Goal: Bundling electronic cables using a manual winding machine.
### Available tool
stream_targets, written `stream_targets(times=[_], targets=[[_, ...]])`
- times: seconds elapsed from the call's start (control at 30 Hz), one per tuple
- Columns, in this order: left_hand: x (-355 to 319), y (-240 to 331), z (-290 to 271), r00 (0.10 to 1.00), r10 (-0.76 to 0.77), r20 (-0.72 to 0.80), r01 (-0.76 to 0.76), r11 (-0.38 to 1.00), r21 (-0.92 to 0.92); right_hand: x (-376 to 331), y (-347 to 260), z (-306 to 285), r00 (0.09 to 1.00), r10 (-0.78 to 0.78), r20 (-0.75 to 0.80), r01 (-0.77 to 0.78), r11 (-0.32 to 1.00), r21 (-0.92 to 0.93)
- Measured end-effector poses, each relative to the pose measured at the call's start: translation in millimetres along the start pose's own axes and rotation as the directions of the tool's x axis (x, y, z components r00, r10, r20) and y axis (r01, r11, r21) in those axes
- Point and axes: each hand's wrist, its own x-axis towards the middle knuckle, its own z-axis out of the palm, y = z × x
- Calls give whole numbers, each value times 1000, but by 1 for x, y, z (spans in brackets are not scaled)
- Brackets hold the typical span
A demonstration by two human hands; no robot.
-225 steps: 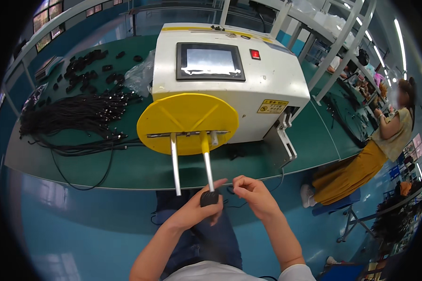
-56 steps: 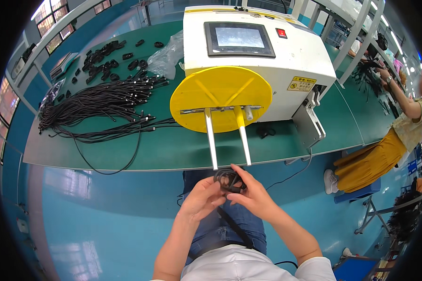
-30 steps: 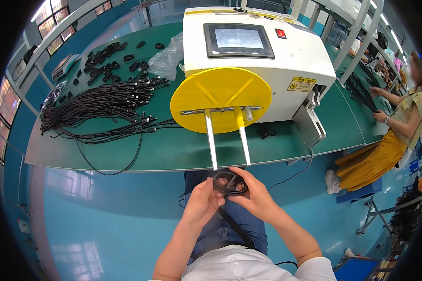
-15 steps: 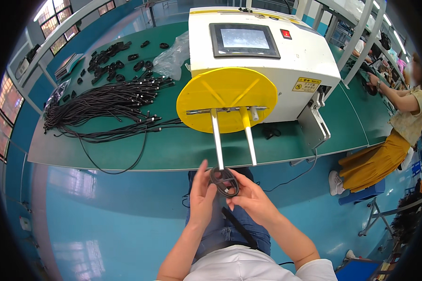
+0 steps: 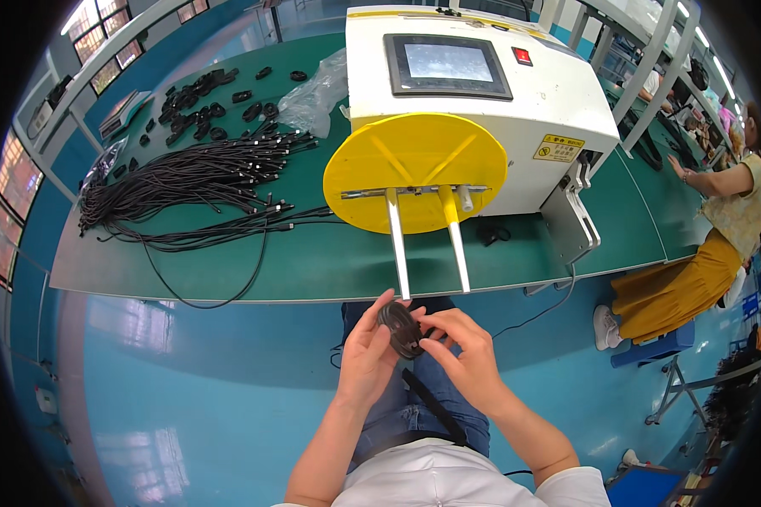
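Observation:
A coiled black cable (image 5: 400, 329) is held in front of my body, just off the table's front edge. My left hand (image 5: 369, 348) grips the coil's left side between thumb and fingers. On the other side my right hand (image 5: 458, 345) pinches at the coil's right edge, where a short dark piece shows between thumb and fingertips; I cannot make out whether it is a cable end or a tie. Right above the coil are the tips of two metal prongs (image 5: 399, 253) on a yellow winding disc (image 5: 372, 165).
The white machine (image 5: 524, 93) with a screen stands on the green table (image 5: 313, 275). To its left lie a bundle of straight black cables (image 5: 186, 186), several small coils (image 5: 199, 106) and a clear plastic bag (image 5: 317, 97). A co-worker (image 5: 727, 203) sits at the far right.
The coil has turned in my hands from open loop to a more edge-on, bunched shape. My right hand has shifted slightly right, its fingers now pinching at the coil's edge.

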Motion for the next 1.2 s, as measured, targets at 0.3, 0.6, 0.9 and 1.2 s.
stream_targets(times=[0.3, 0.6, 0.9, 1.2], targets=[[2, -4, 4, 996, 60, 60, -79, 916, 393, 17, 12, -5, 955, 132, 267, -131, 991, -21], [-14, 3, 14, 935, 331, 127, -238, 322, 916, 9, 21, 0, 856, 422, 300, -485, 453, 748], [-9, 10, 15, 908, 321, 271, -319, 109, 941, 10, 28, 2, 841, 476, 257, -494, 483, 723], [-3, 16, 14, 925, 327, 195, -273, 213, 938, 8, 22, 4, 837, 523, 164, -424, 427, 799]])
